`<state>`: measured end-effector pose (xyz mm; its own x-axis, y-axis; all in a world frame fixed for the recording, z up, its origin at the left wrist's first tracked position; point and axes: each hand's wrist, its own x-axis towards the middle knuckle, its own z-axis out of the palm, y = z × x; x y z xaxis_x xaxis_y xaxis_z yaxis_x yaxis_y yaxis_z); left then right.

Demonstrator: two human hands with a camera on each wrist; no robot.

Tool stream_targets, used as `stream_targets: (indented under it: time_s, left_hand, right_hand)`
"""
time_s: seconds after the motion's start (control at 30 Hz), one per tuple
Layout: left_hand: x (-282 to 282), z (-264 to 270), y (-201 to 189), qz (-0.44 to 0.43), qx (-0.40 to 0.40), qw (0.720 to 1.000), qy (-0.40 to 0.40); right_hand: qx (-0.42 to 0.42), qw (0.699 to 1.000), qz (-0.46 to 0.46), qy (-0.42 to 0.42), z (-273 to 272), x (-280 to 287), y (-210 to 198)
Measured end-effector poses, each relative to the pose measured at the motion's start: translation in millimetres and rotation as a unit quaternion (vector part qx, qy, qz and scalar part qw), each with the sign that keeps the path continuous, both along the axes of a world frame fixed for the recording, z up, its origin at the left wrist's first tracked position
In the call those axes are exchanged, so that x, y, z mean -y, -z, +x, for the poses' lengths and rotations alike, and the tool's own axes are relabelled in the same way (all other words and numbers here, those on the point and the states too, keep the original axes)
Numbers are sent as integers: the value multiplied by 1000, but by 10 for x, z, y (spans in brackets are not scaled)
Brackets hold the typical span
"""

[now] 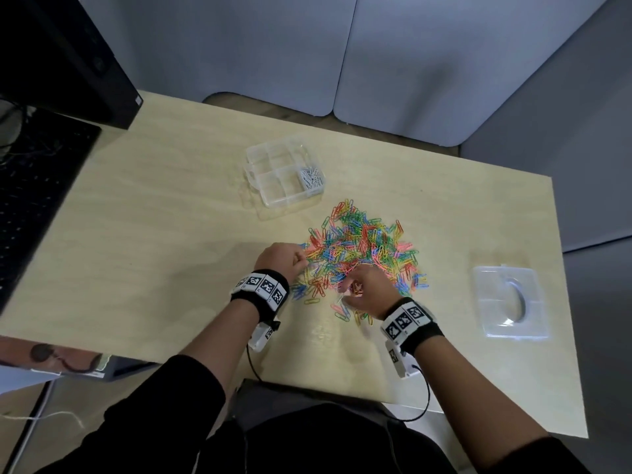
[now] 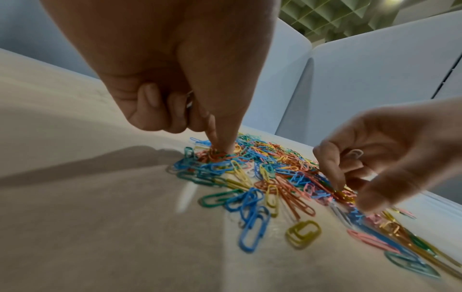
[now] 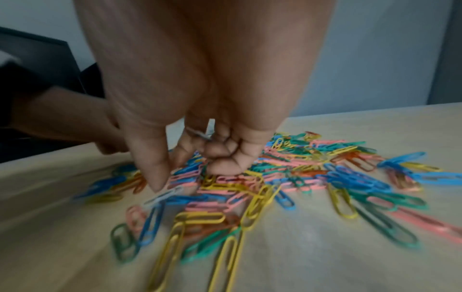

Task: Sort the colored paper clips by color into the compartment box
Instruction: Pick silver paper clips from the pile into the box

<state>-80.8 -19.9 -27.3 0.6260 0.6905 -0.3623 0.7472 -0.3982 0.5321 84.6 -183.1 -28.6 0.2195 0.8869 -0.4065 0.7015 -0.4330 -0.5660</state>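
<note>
Paper clips (image 1: 362, 248) of many colours lie heaped on the table (image 1: 164, 213), just in front of the compartment box (image 1: 284, 172). Left hand (image 1: 282, 258), fingers curled round white clips, pokes the heap; right hand (image 1: 367, 290) likewise grips white clips (image 3: 208, 129), fingertips down among them.

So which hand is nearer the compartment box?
Left. The left hand is at the pile's left edge, below the compartment box; the right hand sits lower and further right.
</note>
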Motion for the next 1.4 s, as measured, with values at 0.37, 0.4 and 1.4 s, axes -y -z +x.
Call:
stream_targets:
  time_s: [0.37,0.4,1.4]
  left_hand:
    - [141,102,-51,9,-26,998,52]
    - [161,128,-45,1,-30,999,43]
    - [87,53,-79,-5,-64,997,52]
  right_hand:
    - [71,994,22,-84,-90,6,122]
    - [51,996,34,-65,-72,21,122]
    - [74,987,66,127,123,-790,43]
